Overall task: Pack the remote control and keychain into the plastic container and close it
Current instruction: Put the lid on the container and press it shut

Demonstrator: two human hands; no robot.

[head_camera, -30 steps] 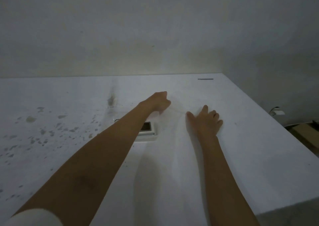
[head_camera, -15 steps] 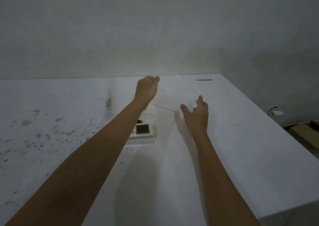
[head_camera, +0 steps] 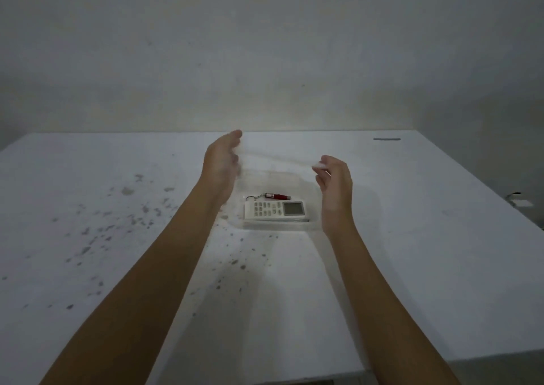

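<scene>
Both up off the table now: left hand [head_camera: 221, 161] and right hand [head_camera: 335, 180], with the clear lid [head_camera: 276, 156] between them. No longer hidden by an arm: remote control [head_camera: 275, 209] and red keychain [head_camera: 272, 196].

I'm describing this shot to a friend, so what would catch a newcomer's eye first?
Two bare hands, left hand and right hand, hold a nearly invisible clear plastic lid above the middle of the white speckled table. Beneath it, in a clear plastic container, lie a white remote control and, just behind, a red keychain.
</scene>
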